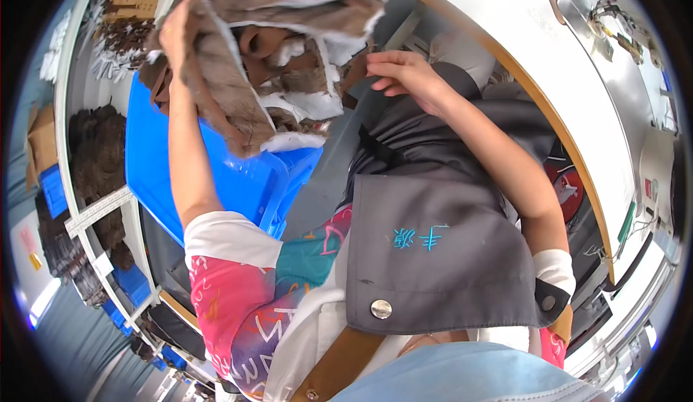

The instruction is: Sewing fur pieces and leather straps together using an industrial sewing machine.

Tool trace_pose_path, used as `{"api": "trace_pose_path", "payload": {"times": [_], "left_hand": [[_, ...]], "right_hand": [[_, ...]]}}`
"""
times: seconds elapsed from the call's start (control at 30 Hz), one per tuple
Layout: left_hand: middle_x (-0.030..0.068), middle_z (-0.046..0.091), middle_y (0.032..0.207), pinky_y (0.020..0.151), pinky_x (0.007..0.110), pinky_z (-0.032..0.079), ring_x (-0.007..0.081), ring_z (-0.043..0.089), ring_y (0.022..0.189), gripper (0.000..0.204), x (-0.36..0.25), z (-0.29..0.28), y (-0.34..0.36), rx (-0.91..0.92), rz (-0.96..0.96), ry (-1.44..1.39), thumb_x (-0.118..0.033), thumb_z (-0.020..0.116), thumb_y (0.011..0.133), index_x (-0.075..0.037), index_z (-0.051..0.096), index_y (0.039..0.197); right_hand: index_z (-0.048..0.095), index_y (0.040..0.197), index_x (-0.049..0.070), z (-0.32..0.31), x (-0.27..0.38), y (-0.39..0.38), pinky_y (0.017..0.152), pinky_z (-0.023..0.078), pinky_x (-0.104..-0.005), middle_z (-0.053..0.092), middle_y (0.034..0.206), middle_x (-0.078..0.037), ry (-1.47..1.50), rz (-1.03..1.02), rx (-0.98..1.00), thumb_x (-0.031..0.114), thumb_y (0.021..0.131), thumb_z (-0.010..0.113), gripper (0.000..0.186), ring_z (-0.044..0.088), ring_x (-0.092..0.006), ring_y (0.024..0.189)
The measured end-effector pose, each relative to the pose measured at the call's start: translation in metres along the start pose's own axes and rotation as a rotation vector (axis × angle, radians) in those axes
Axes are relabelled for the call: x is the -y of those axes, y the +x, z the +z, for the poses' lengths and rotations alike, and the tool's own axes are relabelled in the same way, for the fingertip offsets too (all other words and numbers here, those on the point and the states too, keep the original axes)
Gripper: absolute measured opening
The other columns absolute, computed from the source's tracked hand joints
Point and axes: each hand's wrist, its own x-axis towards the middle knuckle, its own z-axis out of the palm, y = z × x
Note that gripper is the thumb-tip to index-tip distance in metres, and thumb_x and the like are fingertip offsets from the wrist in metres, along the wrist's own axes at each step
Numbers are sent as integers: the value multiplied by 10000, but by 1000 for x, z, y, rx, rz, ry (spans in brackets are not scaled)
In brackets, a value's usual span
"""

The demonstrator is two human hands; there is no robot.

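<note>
Left hand (175, 33): it is up high, and its fingers are clenched on a bunch of furry pieces (274, 62).
Right hand (406, 73): its fingers are bent and loose. They hold nothing. It sits just beside the furry bunch, over the grey apron (433, 243).
Where the fur is: the bunch hangs above the blue bin (216, 178), near the top of the view.
Edges: the bin's rim runs right under the fur. A curved table edge (548, 113) with a tan strip bends down the right side.
Open room: a grey gap of floor shows between the bin and the apron. It is narrow.
How things feel: the fur looks brown and fuzzy on one side, white and fluffy at the borders. The bin is hard, smooth plastic. The apron is flat cloth with a round metal button (380, 309).
Things around: shelves (94, 214) on the left hold more dark fur piles and small blue boxes.
In the way: the big bin stands close against the person's left arm.
</note>
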Motion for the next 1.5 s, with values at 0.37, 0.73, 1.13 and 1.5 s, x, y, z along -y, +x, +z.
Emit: {"api": "trace_pose_path", "payload": {"times": [0.37, 0.73, 1.13, 1.5], "left_hand": [[117, 153, 1556, 1098, 599, 164, 358, 178, 1418, 955, -222, -51, -87, 144, 150, 921, 190, 422, 663, -284, 275, 1480], [141, 625, 1092, 905, 335, 479, 199, 614, 957, 390, -128, -66, -32, -537, -403, -575, -230, 702, 847, 83, 616, 1064], [190, 583, 1216, 904, 394, 495, 281, 611, 996, 507, -221, -72, 84, -672, -21, -308, -293, 652, 879, 55, 555, 1236], [157, 265, 1520, 1110, 559, 129, 330, 211, 1415, 660, -339, 197, 82, 249, 454, 349, -151, 559, 841, -29, 299, 1436]], "right_hand": [[581, 1187, -20, -65, 14, -212, 751, 497, -263, 683, 955, -99, -606, -355, -283, 138, 886, 633, 344, 631, -125, 829], [635, 1124, -10, -144, 36, -266, 719, 471, -213, 687, 882, -51, -305, -620, -833, 129, 905, 617, 260, 580, -73, 747], [633, 1092, -3, -184, 26, -264, 671, 500, -258, 677, 832, -69, -274, -939, -1055, 137, 903, 599, 238, 622, -108, 747], [587, 1189, 31, -256, -40, -409, 920, 428, -294, 595, 1139, -108, -272, -1040, -2303, 63, 889, 587, 302, 560, -185, 1067]]}}
